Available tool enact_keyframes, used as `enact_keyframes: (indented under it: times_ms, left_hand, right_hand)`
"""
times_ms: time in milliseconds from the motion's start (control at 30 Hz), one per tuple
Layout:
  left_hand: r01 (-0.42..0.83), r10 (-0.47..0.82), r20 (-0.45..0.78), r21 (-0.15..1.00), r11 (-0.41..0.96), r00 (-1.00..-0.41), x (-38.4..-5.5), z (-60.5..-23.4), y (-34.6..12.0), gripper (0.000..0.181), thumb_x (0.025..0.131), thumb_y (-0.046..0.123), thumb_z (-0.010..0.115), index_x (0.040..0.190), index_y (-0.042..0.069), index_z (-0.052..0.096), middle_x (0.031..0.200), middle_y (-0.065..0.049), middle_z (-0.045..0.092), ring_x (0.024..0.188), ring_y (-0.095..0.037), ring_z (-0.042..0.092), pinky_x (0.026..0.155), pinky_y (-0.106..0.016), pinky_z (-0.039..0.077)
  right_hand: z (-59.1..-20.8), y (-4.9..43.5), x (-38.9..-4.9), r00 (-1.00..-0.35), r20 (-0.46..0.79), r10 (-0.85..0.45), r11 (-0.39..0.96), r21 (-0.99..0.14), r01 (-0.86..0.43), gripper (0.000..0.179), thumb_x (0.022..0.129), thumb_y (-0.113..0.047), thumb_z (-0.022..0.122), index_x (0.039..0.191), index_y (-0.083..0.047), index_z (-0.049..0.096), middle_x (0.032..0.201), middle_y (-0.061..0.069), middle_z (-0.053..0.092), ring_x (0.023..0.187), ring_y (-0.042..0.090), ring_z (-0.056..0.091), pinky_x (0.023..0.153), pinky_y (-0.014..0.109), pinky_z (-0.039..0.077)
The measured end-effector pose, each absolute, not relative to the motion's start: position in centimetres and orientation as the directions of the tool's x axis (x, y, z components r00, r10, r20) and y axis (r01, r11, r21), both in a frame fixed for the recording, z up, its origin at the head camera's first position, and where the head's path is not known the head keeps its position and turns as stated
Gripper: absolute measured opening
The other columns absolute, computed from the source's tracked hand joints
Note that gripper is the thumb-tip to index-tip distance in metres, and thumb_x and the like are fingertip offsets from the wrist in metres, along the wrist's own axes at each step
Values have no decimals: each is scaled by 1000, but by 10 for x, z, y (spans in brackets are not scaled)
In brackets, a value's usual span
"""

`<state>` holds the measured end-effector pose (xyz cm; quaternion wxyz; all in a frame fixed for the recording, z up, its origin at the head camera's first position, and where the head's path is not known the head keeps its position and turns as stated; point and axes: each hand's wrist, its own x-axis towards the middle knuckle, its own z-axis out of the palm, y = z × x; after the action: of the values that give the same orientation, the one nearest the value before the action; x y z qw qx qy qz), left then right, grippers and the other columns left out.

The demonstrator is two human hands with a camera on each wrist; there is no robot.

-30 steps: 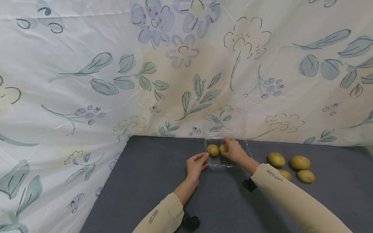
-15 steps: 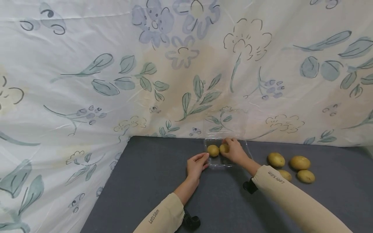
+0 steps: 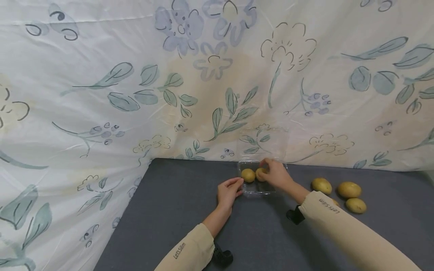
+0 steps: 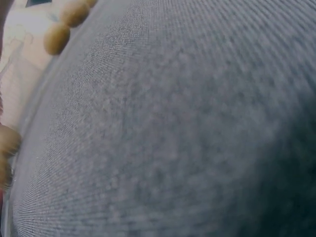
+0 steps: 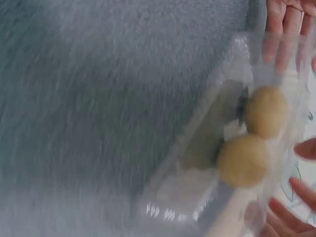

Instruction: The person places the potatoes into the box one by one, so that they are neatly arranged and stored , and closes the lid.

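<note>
A clear plastic container (image 3: 252, 193) stands at the back of the dark table, its lid (image 3: 278, 141) raised against the cloth. Two yellow potatoes sit side by side in it, a left potato (image 3: 248, 175) and a right potato (image 3: 261, 174). My left hand (image 3: 228, 192) holds the container's left edge between thumb and fingers. Over the right potato is my right hand (image 3: 278, 176). In the right wrist view that hand's fingers (image 5: 284, 217) are spread and apart from both potatoes (image 5: 243, 160). The left wrist view does not show the left hand's grip.
Several loose potatoes (image 3: 349, 189) lie on the table (image 3: 183, 210) to the right of the container, one mostly hidden by the right sleeve (image 3: 339, 222). A flowered cloth (image 3: 190, 124) hangs along the table's back edge.
My right hand has let go of the right potato and lifted slightly, back to the right, so more of that potato shows. The left hand has stayed at the container's edge.
</note>
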<state>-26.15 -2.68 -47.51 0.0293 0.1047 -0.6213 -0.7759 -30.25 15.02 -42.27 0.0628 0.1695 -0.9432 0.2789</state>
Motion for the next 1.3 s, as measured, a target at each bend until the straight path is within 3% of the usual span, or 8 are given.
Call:
enact_keyframes:
  times_ms: [167,367,533,633,700,967,1133,1300]
  left_hand:
    - [-88,-161,-127,970,-226,-979,-262,-475,-30,25,79,11,73,98,-5,69,83,-8,70,75,-17,65,64,-27,57]
    - [-104,-148,-140,969,-225,-979,-264,-475,-31,24,78,9,74,96,-5,69,81,-7,69,70,-12,64,62,-25,57]
    - [-108,-139,-143,966,-234,-980,-265,-475,-30,24,78,9,73,97,-5,69,81,-6,69,73,-15,65,63,-27,57]
    - [-104,-134,-138,967,-234,-981,-265,-476,-31,25,79,9,73,98,-6,68,81,-6,69,75,-16,65,63,-27,57]
    - [-110,-130,-143,967,-231,-981,-265,-476,-32,25,79,9,72,99,-6,68,83,-7,69,78,-20,66,64,-28,57]
    - [-119,-127,-150,967,-224,-980,-262,-473,-33,23,80,8,71,97,-6,68,85,-7,70,82,-23,65,64,-28,57]
    - [-108,-132,-141,968,-226,-981,-265,-478,-32,24,79,9,72,98,-6,68,82,-6,69,79,-20,65,63,-28,57]
    - [-102,-140,-136,968,-230,-981,-263,-476,-32,27,79,11,73,99,-6,68,83,-6,69,77,-15,65,64,-26,57]
  right_hand:
    - [-406,161,-296,-922,145,-359,762,-524,-380,34,86,-20,63,111,3,59,109,22,60,97,37,58,78,48,51]
    - [-381,183,-288,-869,48,-493,683,-598,-420,22,90,-18,58,99,1,60,93,14,64,81,26,62,64,33,53]
    - [-355,201,-281,-724,-311,-616,672,-687,-277,23,94,-22,51,100,-1,58,90,8,61,79,22,59,62,32,51]
    - [-343,208,-275,-609,-516,-602,736,-655,-173,24,94,-24,49,105,-4,55,96,9,58,86,22,59,70,34,52]
    - [-338,211,-271,-566,-580,-586,764,-628,-148,23,94,-25,49,106,-6,54,98,9,57,89,22,59,72,35,51]
    - [-337,227,-265,-550,-560,-620,744,-642,-184,23,96,-26,46,105,-6,53,100,9,57,89,23,58,72,39,51]
    - [-342,240,-261,-583,-548,-600,746,-646,-160,24,95,-26,48,106,-5,52,96,8,56,84,21,55,67,33,48]
    - [-343,254,-256,-598,-548,-585,731,-675,-97,23,96,-20,48,107,-1,50,86,7,52,70,15,47,54,24,39]
